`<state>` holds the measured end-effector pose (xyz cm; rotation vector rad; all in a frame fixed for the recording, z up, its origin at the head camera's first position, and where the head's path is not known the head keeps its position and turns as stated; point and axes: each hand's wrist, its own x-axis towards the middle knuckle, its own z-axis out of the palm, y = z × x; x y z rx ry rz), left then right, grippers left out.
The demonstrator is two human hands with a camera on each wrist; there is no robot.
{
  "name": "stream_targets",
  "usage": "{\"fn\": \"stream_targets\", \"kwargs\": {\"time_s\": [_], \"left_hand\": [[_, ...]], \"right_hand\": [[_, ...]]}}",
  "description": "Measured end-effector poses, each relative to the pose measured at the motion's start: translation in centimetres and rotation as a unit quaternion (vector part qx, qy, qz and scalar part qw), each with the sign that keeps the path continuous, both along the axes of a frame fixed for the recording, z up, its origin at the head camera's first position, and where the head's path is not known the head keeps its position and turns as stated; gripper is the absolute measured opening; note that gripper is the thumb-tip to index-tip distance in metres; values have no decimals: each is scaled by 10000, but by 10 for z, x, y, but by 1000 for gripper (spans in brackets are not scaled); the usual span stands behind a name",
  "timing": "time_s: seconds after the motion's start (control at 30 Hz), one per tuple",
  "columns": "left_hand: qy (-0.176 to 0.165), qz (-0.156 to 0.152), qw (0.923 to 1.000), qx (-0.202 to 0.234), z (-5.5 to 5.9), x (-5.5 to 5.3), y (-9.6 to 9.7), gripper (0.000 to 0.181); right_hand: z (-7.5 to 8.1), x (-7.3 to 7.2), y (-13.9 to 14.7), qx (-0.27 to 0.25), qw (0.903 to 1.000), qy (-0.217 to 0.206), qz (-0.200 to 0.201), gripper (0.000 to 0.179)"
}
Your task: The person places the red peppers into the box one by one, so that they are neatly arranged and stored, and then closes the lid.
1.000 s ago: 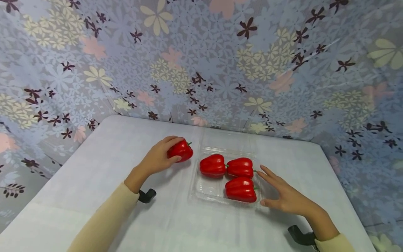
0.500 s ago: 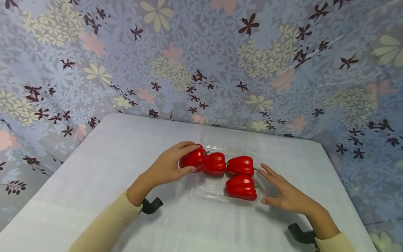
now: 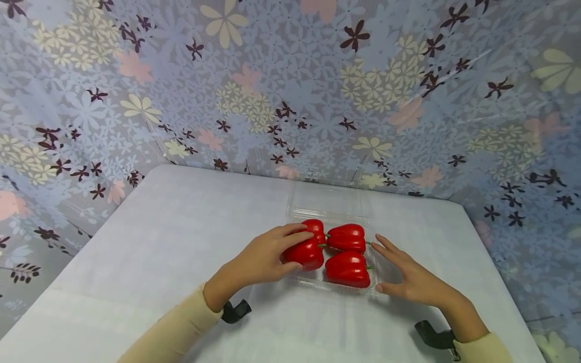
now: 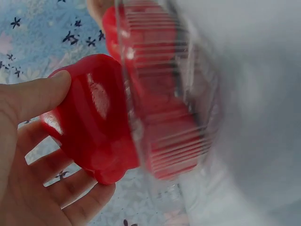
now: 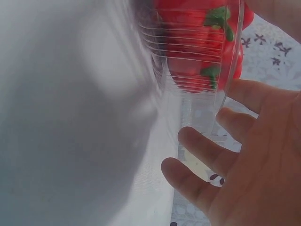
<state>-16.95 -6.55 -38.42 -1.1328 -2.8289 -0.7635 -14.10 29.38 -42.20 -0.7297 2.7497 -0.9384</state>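
Observation:
In the head view my left hand [image 3: 263, 254] grips a red bell pepper [image 3: 307, 254] with a green stem, over the near left part of a clear plastic container [image 3: 313, 280]. The left wrist view shows that bell pepper [image 4: 94, 117] between thumb and fingers, at the level of the container's rim. Inside the container lie three more peppers: a back left one [image 3: 314, 227], partly hidden, a back right one [image 3: 347, 237] and a front right one [image 3: 348, 269]. My right hand [image 3: 408, 280] has its fingers spread at the container's right side, fingertips right by the wall [image 5: 221, 70].
The container's clear lid [image 3: 329, 199] lies folded back toward the far edge of the white-covered table [image 3: 204, 201]. A flowered cloth [image 3: 272, 91] hangs behind. Black wrist mounts [image 3: 236, 311] sit under both wrists.
My left hand has carried the bell pepper rightward and nearer, from the table left of the container to over its near left part. My right hand has stayed in place.

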Motion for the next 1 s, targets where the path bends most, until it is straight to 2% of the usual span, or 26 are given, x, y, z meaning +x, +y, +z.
{"fn": "stream_targets", "kwargs": {"time_s": [0.23, 0.6, 1.0], "left_hand": [[129, -166, 9997, -83, -9, 4, 5, 65], [106, -137, 9997, -146, -6, 5, 6, 66], [61, -173, 9995, -240, -11, 3, 6, 67]], "right_hand": [[-1, 2, 0, 14, 10000, 41, 8, 88], [1, -2, -1, 63, 10000, 72, 5, 88], [2, -2, -2, 78, 10000, 10, 1, 88]]}}
